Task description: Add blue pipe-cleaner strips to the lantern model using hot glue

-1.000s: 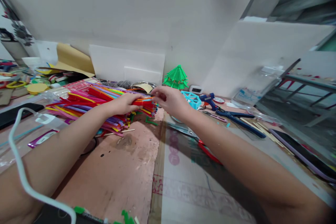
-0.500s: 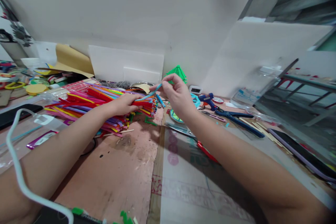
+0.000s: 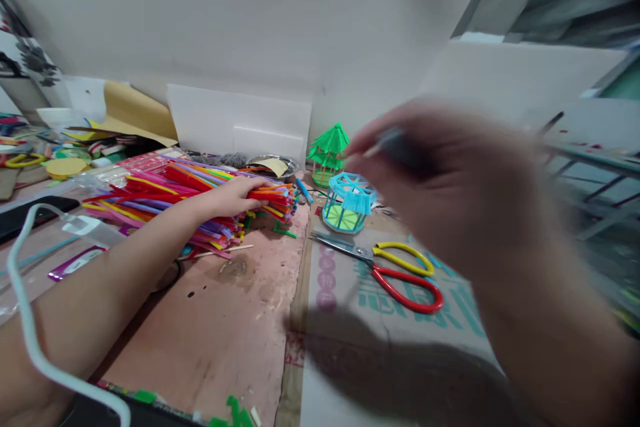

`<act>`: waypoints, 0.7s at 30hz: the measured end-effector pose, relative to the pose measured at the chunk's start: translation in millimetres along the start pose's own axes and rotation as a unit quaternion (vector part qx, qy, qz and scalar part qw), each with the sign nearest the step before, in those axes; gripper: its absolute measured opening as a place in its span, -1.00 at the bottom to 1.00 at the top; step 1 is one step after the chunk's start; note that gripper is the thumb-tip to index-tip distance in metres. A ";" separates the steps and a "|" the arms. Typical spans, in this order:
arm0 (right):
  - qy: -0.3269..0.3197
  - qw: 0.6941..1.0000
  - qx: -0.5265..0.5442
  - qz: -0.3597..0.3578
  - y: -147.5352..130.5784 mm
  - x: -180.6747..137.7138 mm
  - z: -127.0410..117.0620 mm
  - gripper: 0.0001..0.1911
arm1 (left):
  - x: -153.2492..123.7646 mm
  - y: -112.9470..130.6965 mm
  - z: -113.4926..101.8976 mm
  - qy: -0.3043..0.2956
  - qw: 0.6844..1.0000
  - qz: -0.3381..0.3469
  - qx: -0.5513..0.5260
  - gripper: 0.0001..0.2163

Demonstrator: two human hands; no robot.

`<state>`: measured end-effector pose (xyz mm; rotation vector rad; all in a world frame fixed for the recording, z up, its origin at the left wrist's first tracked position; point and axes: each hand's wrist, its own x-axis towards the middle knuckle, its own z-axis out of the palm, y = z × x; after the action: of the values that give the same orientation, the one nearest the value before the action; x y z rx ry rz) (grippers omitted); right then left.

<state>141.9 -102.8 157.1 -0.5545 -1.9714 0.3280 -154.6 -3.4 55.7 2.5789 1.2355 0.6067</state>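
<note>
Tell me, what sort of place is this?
Likely a craft workbench: a heap of coloured straws under the left hand, a small blue straw model, and scissors on a cardboard sheet.

The right hand point(image 3: 450, 180) is one big blur; what it pinches can't be made out. The left arm point(image 3: 100, 293) runs off the bottom edge.

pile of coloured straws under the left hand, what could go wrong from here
The loose pile of coloured plastic straws is pinned only by the left hand; they may scatter. The blurred right hand hangs near the small blue straw pavilion and the yellow-and-red-handled scissors; it might knock either.
</note>
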 end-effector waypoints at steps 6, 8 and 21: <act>-0.213 0.929 -0.302 0.013 58.1 9.2 65.8 -0.85 | -1.3 -0.8 -0.9 -0.007 1.000 0.009 -0.021 -0.61; -0.203 0.925 -0.321 0.014 73.2 10.9 77.5 -0.81 | -1.2 -1.5 -0.6 -0.005 1.000 0.012 -0.018 -0.60; -0.240 0.895 -0.376 0.005 80.3 13.5 83.8 -0.77 | -1.1 -2.6 -0.9 -0.005 1.000 -0.004 0.009 -0.59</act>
<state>80.9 -26.1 93.5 -1.0458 -2.5682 -0.3634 -157.4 -2.6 55.2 2.5861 1.2543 0.5836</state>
